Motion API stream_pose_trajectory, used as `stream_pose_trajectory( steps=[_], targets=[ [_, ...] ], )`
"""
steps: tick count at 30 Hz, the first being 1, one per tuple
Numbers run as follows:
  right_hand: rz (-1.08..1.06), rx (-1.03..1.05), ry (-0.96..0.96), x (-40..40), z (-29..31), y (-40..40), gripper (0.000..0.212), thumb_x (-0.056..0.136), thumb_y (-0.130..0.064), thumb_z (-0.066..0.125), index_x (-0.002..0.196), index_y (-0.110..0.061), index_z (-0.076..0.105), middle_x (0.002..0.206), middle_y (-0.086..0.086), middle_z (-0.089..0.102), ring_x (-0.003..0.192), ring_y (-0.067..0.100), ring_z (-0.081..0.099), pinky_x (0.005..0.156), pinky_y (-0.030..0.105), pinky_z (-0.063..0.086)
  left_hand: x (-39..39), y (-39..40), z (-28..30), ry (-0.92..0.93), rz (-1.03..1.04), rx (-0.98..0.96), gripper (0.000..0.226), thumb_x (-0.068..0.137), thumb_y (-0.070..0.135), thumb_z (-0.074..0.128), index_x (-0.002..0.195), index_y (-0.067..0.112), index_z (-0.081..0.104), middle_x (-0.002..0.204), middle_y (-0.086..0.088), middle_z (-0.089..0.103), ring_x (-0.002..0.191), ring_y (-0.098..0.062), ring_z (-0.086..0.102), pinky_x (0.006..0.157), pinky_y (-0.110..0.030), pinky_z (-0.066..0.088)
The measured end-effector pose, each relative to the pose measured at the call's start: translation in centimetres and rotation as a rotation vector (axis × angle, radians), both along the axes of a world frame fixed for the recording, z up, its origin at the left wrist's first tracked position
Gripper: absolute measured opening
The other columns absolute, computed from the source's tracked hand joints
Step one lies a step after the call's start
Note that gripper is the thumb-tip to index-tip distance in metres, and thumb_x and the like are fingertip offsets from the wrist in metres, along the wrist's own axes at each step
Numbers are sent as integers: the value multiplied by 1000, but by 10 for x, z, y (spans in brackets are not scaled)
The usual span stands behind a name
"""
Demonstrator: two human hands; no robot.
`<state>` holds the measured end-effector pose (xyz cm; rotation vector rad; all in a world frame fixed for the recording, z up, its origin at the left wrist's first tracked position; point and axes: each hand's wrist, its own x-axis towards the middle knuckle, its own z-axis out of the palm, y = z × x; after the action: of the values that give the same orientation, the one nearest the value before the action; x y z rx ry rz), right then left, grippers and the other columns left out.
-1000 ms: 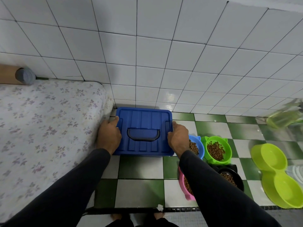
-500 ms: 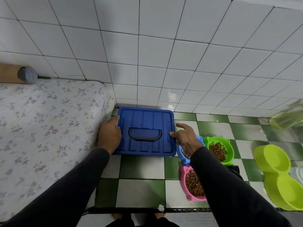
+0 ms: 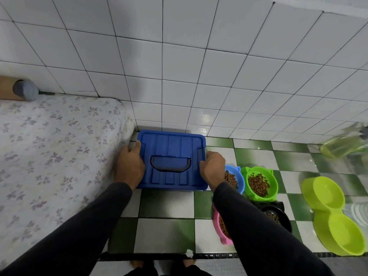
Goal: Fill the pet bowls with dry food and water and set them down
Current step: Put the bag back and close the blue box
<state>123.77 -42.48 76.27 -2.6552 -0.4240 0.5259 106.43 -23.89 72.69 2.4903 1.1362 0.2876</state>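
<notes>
single head cam, looks steeply down at floor [image 3: 165, 204] by tiled wall [image 3: 179, 66], close range.

Long, close-fitting black sleeves [image 3: 83, 226] reach both wrists, leaving the hands and toes [image 3: 137, 262] bare.

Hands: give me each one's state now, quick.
Left hand: grips the left edge of the blue bin lid.
Right hand: grips the lid's right edge.
</notes>
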Motion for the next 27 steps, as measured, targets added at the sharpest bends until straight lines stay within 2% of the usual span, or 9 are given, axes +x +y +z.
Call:
stream_pose_trajectory(
  steps=[3,5,7,10,13,18,21,24,27],
  targets=[
    [74,-68,-68,-10,-5,2,30,95,-13,61,122,-3,56,119,18,58,111,32,56,94,36,47,5,-8,4,57,8,-38,67,93,1,60,156,6,38,118,-23,45,85,-30,47,74,-39,50],
    [113,-132,-115,-18,-6,3,50,94,-15,64,138,-4,42,130,17,48,118,29,49,97,32,43,7,-13,7,112,15,-31,71,94,6,64,158,9,34,127,-23,41,82,-26,46,76,-37,52],
    [183,-163,-162,-22,-9,1,61,93,-15,65,145,-4,33,134,17,42,119,27,45,97,31,43,9,-17,10,141,25,-23,72,95,11,66,158,9,32,130,-22,40,78,-22,43,74,-35,52],
    [273,-166,-144,-17,-4,-2,64,95,-21,63,147,-1,30,138,18,37,122,29,41,105,34,41,8,-21,13,166,14,-18,71,95,16,66,157,7,33,130,-23,41,81,-24,48,73,-35,51],
    [297,-165,-134,-13,-1,-6,65,98,-22,58,151,-3,26,137,17,38,121,28,42,106,33,40,6,-22,9,167,-21,-22,71,95,16,65,157,5,33,134,-24,43,98,-34,57,85,-40,56],
    [400,-250,-238,-28,-3,-5,39,93,-5,55,132,-1,50,133,18,45,117,30,42,101,35,39,6,-22,2,98,-16,-16,54,104,22,47,153,3,38,135,-24,49,105,-36,57,87,-44,54],
    [434,-321,-247,-31,-2,1,36,94,-5,53,129,2,54,132,23,46,117,33,44,101,38,44,7,-24,4,103,3,-63,58,108,34,42,157,6,31,146,-24,40,122,-37,51,102,-44,47],
    [415,-302,-233,-33,-6,2,41,95,-9,52,133,8,50,132,29,44,117,35,45,98,38,48,8,-24,5,111,-5,-84,61,108,37,41,160,7,27,151,-24,33,129,-38,47,108,-44,43],
    [452,-258,-237,-37,-9,-5,62,98,-19,54,147,12,30,147,37,29,132,44,37,111,43,42,6,-20,4,127,-51,-67,61,107,33,45,158,4,28,151,-26,34,131,-40,46,109,-45,43]
  ],
)
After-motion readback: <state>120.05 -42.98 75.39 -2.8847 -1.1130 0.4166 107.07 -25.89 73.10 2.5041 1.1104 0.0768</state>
